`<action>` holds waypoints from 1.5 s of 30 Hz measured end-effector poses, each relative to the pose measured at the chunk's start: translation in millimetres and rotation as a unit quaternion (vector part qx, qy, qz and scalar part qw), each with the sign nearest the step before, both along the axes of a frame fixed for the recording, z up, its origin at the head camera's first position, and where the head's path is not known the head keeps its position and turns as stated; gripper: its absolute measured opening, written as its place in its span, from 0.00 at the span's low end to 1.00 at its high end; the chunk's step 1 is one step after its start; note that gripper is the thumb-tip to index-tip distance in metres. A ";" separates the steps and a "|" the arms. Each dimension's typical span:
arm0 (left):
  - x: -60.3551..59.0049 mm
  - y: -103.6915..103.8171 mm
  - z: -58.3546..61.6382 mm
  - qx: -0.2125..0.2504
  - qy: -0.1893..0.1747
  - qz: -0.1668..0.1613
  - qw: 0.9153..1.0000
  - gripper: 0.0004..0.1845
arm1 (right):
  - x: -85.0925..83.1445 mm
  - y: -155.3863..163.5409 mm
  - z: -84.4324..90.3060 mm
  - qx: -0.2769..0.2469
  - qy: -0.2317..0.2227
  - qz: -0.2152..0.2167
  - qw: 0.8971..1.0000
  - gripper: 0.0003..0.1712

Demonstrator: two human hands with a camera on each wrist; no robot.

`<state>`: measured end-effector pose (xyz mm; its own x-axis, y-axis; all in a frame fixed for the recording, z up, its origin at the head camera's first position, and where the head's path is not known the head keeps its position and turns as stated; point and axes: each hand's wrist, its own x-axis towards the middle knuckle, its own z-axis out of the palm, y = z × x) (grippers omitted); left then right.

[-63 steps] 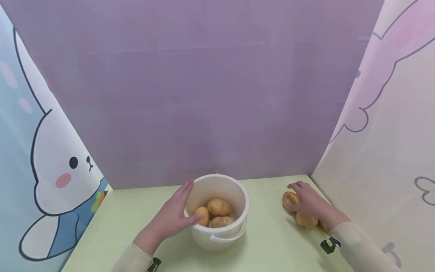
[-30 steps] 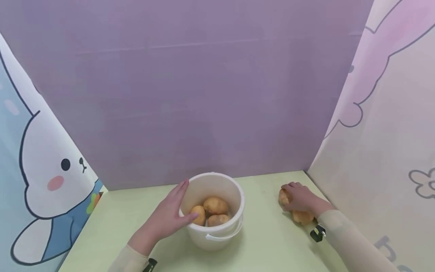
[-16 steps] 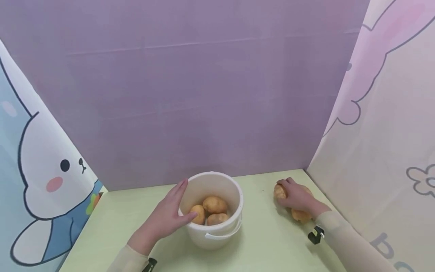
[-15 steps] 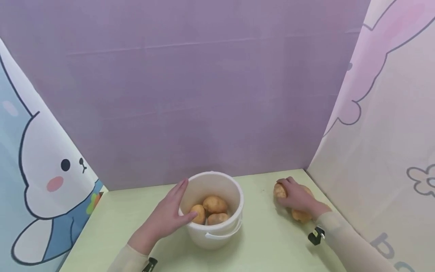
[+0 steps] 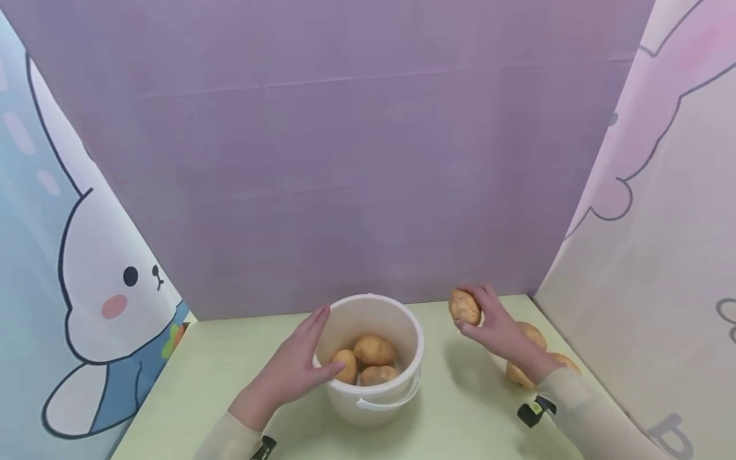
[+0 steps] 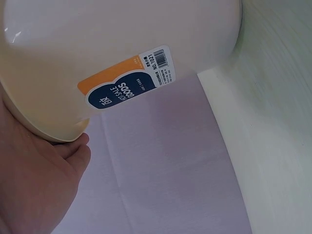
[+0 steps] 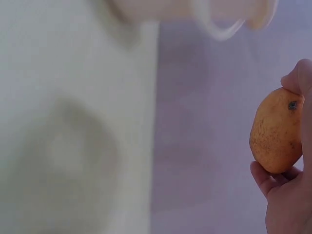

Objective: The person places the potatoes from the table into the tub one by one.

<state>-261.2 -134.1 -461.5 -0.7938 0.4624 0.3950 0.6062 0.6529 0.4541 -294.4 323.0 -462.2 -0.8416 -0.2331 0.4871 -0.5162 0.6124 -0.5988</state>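
In the head view, a white bucket (image 5: 370, 409) stands on the table with three potatoes (image 5: 375, 351) inside. My left hand (image 5: 287, 364) holds its left rim, thumb reaching over the edge. The left wrist view shows the fingertips at the rim and a label (image 6: 127, 80) on the bucket's side. To the bucket's right, my right hand (image 5: 497, 326) grips a potato (image 5: 464, 307) between thumb and fingers, raised above the table. That potato (image 7: 278, 131) has a small dark spot in the right wrist view. Other potatoes (image 5: 530, 333) lie below the right wrist, partly hidden.
The pale green table (image 5: 230, 358) meets a purple back panel (image 5: 368, 160). Side panels with cartoon rabbits (image 5: 115, 268) flank it left and right. The bucket's white handle (image 5: 391, 402) hangs down at its front.
My right hand has closed on a potato from the pile, lifted it off the table and moved slightly left. The left hand stays at the bucket's rim. The head view has shifted slightly.
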 end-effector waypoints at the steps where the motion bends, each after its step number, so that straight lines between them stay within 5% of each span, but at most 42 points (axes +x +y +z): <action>1: 0.0 -0.6 0.3 0.001 0.000 0.000 1.000 0.60 | 0.0 -7.1 5.6 -0.001 0.002 0.010 1.000 0.41; 8: -0.3 -3.0 -2.3 0.003 0.007 0.001 1.000 0.59 | 3.3 -48.1 36.5 -0.004 0.014 0.078 0.997 0.44; 20: 0.5 -1.1 -3.6 0.006 0.002 -0.002 1.000 0.59 | 12.2 -77.4 48.7 0.014 0.007 0.138 0.990 0.44; 27: -0.6 -1.0 -4.3 0.003 0.006 -0.005 1.000 0.59 | 14.7 -90.7 52.9 0.031 0.003 0.156 0.987 0.44; 36: -2.3 -6.8 2.2 -0.008 0.008 0.003 1.000 0.59 | 12.0 -110.0 63.3 0.085 0.052 0.174 0.980 0.42; 45: 1.3 -0.3 -1.9 0.008 -0.006 0.004 1.000 0.59 | 16.1 -122.2 67.0 0.134 0.037 0.153 0.978 0.43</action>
<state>-259.9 -134.3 -463.4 -0.8021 0.4501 0.3926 0.5957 0.6496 0.4723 -278.2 200.7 -395.3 -0.6776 -0.5964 0.4304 -0.7355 0.5524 -0.3924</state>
